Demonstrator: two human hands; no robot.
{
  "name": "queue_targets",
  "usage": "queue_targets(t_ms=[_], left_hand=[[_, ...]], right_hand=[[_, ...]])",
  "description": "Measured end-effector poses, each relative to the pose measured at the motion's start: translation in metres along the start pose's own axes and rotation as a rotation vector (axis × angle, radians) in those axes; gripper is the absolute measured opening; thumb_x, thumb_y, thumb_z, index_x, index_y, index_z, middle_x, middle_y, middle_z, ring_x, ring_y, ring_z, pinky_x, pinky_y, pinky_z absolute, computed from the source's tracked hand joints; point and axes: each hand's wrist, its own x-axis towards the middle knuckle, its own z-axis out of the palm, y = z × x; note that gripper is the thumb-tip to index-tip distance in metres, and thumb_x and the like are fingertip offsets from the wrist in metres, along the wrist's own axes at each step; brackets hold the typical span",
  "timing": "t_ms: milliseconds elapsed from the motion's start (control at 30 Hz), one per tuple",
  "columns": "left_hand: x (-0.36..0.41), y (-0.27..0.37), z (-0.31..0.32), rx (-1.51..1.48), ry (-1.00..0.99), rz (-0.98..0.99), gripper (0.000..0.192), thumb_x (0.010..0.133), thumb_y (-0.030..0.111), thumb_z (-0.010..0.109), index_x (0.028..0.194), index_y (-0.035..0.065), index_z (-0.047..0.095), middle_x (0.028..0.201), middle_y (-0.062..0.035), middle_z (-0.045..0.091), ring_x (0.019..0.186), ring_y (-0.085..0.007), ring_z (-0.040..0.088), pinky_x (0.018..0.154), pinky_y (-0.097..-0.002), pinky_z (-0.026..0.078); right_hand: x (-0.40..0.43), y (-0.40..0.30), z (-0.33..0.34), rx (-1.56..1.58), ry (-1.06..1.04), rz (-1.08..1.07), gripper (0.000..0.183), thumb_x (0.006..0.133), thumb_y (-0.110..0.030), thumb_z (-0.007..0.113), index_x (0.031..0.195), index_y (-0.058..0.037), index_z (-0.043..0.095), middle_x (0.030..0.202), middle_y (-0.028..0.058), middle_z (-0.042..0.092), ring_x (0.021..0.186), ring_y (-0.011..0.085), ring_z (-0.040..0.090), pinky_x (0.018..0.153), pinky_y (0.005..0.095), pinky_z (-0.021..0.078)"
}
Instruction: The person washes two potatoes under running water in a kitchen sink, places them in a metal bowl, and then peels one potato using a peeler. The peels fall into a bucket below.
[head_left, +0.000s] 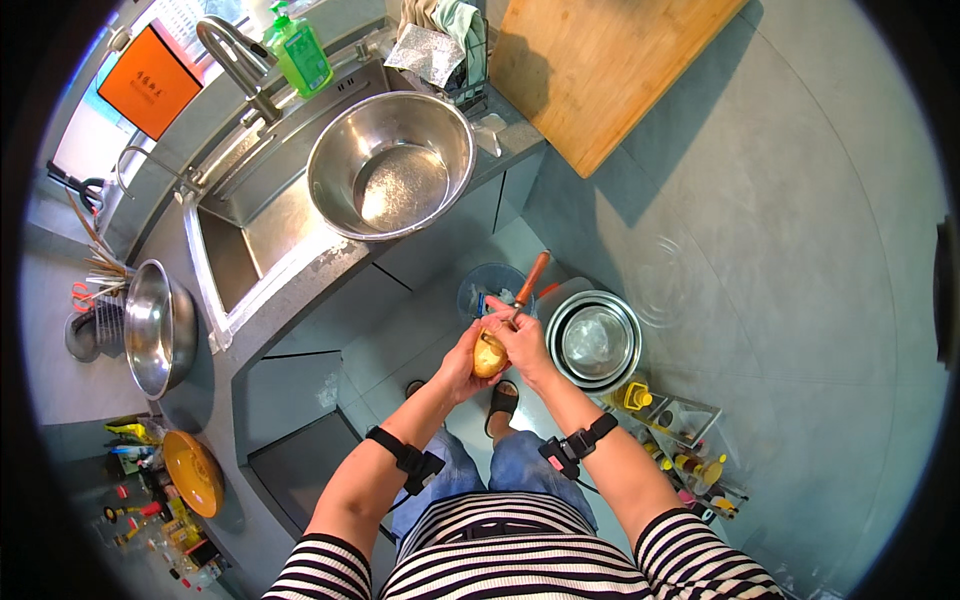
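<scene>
A yellow potato (489, 358), with pale peeled flesh showing, rests in my left hand (459, 367). My right hand (527, 346) grips a peeler (533, 279) whose reddish wooden handle points up and away. The peeler's metal end lies against the top of the potato, partly covered by my fingers. Just beyond my hands, low near the floor, stands a clear bin (486, 279) with scraps and something blue inside.
A large steel basin (324, 169) sits over the sink (225, 300) at upper left. Stacked steel pots (636, 341) stand right of my hands, near a bottle rack (701, 420). A wooden cutting board (600, 82) juts out at the top. Another steel bowl (184, 330) leans at left.
</scene>
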Motion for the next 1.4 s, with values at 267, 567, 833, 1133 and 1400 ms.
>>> queue_targets(t_ms=[267,567,833,1133,1400], left_hand=[[0.018,0.0,0.0,0.074,0.006,-0.011,0.051,0.091,0.058,0.041,0.115,0.0143,0.055,0.098,-0.004,0.065,0.086,-0.0232,0.066,0.057,-0.03,0.051],[0.022,0.015,-0.014,0.108,-0.031,-0.06,0.053,0.093,0.057,0.037,0.12,0.0141,0.053,0.102,-0.0052,0.063,0.088,-0.0234,0.065,0.062,-0.0326,0.051],[0.038,0.019,-0.025,0.035,0.073,0.002,0.053,0.093,0.057,0.035,0.119,0.0152,0.053,0.101,-0.0045,0.062,0.09,-0.0186,0.062,0.068,-0.034,0.053],[0.044,0.031,0.002,-0.134,-0.06,-0.05,0.052,0.094,0.055,0.034,0.115,0.0115,0.052,0.096,-0.0068,0.061,0.084,-0.0225,0.063,0.056,-0.0263,0.053],[0.042,0.019,0.005,-0.153,-0.036,-0.038,0.054,0.093,0.056,0.037,0.119,0.0103,0.052,0.102,-0.0078,0.061,0.086,-0.0258,0.064,0.05,-0.0242,0.052]], right_hand=[[0.038,-0.004,-0.028,0.144,-0.005,0.155,0.019,0.088,-0.018,0.064,0.094,-0.0001,0.061,0.092,0.0081,0.066,0.086,0.0145,0.062,0.083,0.0271,0.0481],[0.065,0.01,-0.037,0.256,0.157,0.264,0.018,0.088,-0.019,0.064,0.092,-0.0028,0.058,0.087,0.0078,0.064,0.078,0.0134,0.064,0.072,0.0273,0.0514],[0.059,-0.004,-0.041,0.086,-0.064,0.077,0.018,0.086,-0.018,0.065,0.096,-0.0026,0.064,0.132,0.0119,0.049,0.114,0.0162,0.053,0.095,0.0312,0.0412],[0.045,-0.018,-0.024,-0.058,-0.213,-0.004,0.018,0.084,-0.017,0.068,0.093,-0.001,0.067,0.138,0.0138,0.043,0.111,0.018,0.054,0.094,0.0292,0.0412],[0.073,-0.02,-0.035,0.138,0.017,0.108,0.016,0.086,-0.018,0.066,0.084,-0.0025,0.065,0.084,0.0031,0.067,0.076,0.0095,0.06,0.07,0.0224,0.0471]])
